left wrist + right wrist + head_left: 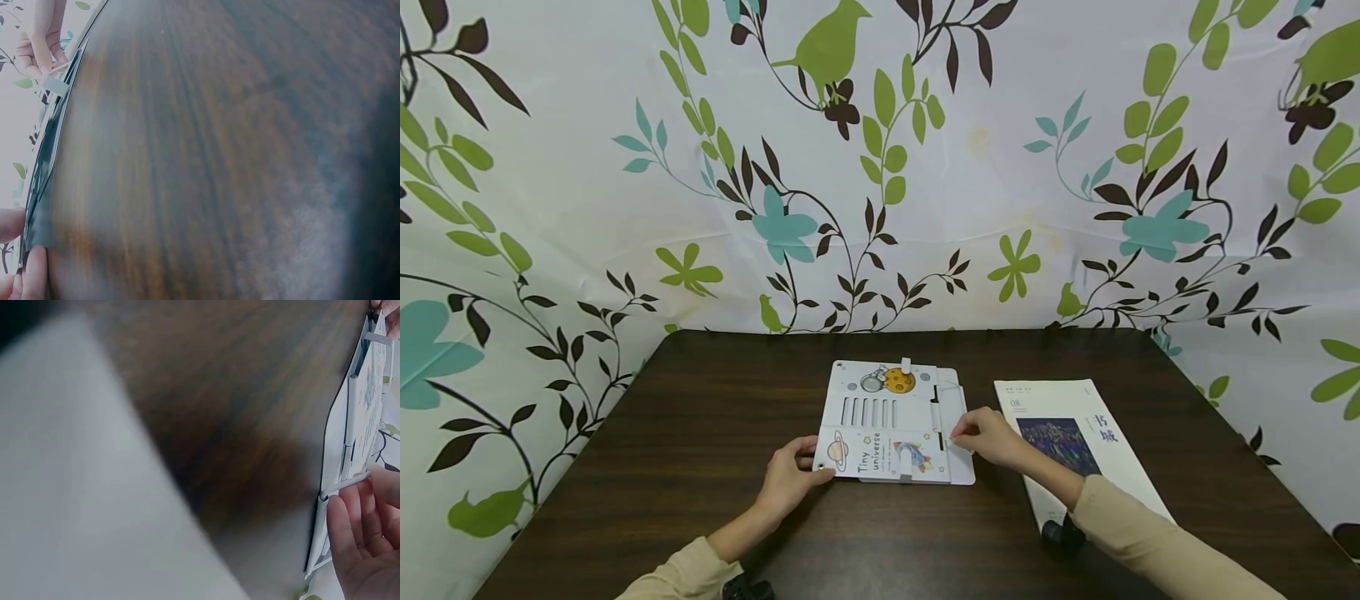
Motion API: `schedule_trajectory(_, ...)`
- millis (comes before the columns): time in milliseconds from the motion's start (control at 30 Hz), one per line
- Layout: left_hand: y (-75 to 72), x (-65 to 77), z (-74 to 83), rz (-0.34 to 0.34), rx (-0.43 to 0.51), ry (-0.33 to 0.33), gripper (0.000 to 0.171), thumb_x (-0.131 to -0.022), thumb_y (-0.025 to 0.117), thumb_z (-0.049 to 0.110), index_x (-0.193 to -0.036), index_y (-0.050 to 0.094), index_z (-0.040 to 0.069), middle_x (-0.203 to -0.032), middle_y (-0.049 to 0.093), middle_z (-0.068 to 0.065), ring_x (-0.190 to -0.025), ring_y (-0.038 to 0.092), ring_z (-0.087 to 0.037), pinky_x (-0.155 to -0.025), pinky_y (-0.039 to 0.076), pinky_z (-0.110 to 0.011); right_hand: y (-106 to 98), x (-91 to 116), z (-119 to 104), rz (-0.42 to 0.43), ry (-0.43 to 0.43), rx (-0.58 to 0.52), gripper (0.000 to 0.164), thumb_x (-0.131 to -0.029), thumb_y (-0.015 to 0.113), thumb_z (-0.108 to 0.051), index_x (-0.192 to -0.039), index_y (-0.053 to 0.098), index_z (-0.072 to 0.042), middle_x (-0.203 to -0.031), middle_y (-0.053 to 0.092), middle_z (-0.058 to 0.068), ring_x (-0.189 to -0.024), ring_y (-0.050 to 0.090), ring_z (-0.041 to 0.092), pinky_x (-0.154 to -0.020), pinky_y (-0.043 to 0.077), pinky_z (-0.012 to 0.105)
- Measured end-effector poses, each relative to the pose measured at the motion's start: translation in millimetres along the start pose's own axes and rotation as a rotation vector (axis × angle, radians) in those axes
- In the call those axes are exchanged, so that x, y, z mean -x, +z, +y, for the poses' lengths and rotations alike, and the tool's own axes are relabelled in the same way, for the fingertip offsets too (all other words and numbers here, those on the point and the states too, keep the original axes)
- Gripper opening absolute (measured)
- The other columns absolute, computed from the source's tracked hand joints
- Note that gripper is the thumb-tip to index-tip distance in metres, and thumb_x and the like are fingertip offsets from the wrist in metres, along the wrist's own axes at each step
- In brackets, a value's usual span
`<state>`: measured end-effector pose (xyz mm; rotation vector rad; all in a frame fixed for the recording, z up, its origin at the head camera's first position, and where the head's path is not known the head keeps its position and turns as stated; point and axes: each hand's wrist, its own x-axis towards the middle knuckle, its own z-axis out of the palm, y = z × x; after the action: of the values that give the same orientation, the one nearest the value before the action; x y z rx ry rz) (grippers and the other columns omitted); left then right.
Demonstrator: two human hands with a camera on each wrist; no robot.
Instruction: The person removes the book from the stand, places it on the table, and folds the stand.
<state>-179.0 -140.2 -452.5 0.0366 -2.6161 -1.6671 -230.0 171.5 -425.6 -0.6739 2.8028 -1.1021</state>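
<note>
A white book stand [865, 417] printed with "Tiny universe", a planet and an astronaut lies in the middle of the dark table, its slotted panel facing up. My left hand [790, 479] grips its near left corner, thumb on one side and fingers on the other; the left wrist view shows these fingers [37, 272] at the panel's edge. At the stand's right side, my right hand [988, 435] pinches a thin white rod [347, 483] between thumb and fingers. Small white clips [906, 477] sit on the stand's near and far edges.
To the right lies a white book [1060, 446] with a dark blue picture on its cover, under my right forearm. The brown wooden table [700, 417] ends at the back against a hanging cloth [925, 208] with leaves and birds.
</note>
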Motion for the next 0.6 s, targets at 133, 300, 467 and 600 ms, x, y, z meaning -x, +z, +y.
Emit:
schedule_trajectory(133,-0.1,0.1,0.1,0.002,-0.001,0.003,0.051,-0.065,0.077,0.001,-0.111,0.057,-0.008,-0.098,0.062,-0.016,-0.08,0.062,-0.02,-0.058,0.047,-0.019,1.2,-2.4,-0.9,-0.015,0.001,0.017,0.005,-0.078,0.066,-0.004,-0.075,0.069,-0.001,-0.067,0.064,0.002,-0.057,0.044,0.005,-0.049,0.037,0.019)
schedule_trajectory(300,-0.5,1.0,0.7,0.004,-0.011,0.008,0.051,-0.065,0.077,0.002,-0.111,0.057,-0.008,-0.099,0.063,-0.016,-0.08,0.061,-0.02,-0.059,0.047,-0.02,1.5,-4.9,-3.1,-0.032,0.006,0.033,0.005,-0.076,0.067,-0.002,-0.072,0.07,-0.002,-0.065,0.065,0.002,-0.053,0.045,0.005,-0.046,0.037,0.018)
schedule_trajectory(467,0.1,1.0,1.3,0.005,-0.007,0.012,0.05,-0.065,0.077,0.0,-0.11,0.057,-0.008,-0.1,0.063,-0.017,-0.08,0.061,-0.02,-0.058,0.047,-0.019,1.5,-6.6,-5.8,-0.031,-0.018,0.061,0.006,-0.074,0.068,-0.001,-0.069,0.07,-0.003,-0.062,0.064,0.001,-0.053,0.044,0.004,-0.047,0.037,0.018)
schedule_trajectory(600,0.6,1.1,1.5,0.001,-0.002,0.016,0.05,-0.065,0.076,-0.001,-0.11,0.057,-0.009,-0.101,0.062,-0.018,-0.08,0.06,-0.02,-0.057,0.047,-0.019,1.5,-6.7,-7.1,-0.033,-0.038,0.078,0.006,-0.074,0.069,0.0,-0.069,0.07,-0.003,-0.061,0.062,0.0,-0.054,0.043,0.004,-0.047,0.037,0.018)
